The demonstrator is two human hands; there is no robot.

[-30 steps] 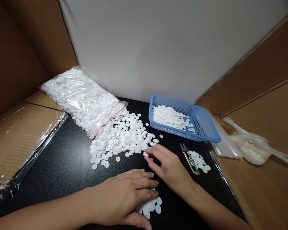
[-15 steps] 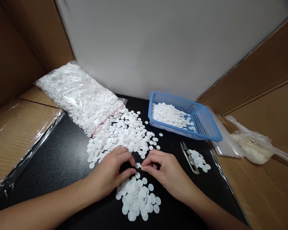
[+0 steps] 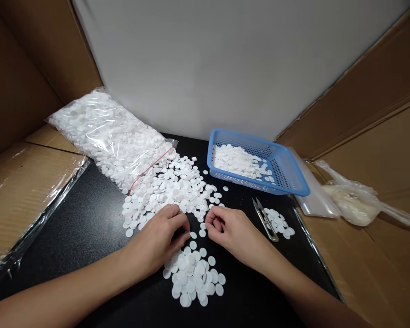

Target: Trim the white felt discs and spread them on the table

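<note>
At the tips of the thumb and index finger of my left hand (image 3: 167,234) is a thin white disc (image 3: 193,235), pinched at its edge. My right hand (image 3: 230,230) is curled loosely closed, with nothing visible in its fingers. Just off those fingertips, another white round disc (image 3: 202,233) lies on the black table. A small pile of white discs (image 3: 193,278) is spread below and between my hands. Beyond them, a larger heap of discs (image 3: 177,189) spills from the mouth of a clear zip bag (image 3: 112,132) with a red seal line.
A blue perforated basket (image 3: 259,186) holding white discs stands at the back right. Thread snips (image 3: 264,220) lie beside a small group of discs (image 3: 280,223) near the table's right edge. Clear plastic bags (image 3: 353,202) rest on cardboard at the right.
My right hand has drawn back slightly from the left and its pinch has loosened. A disc now lies between the hands, and the view has shifted a little.
</note>
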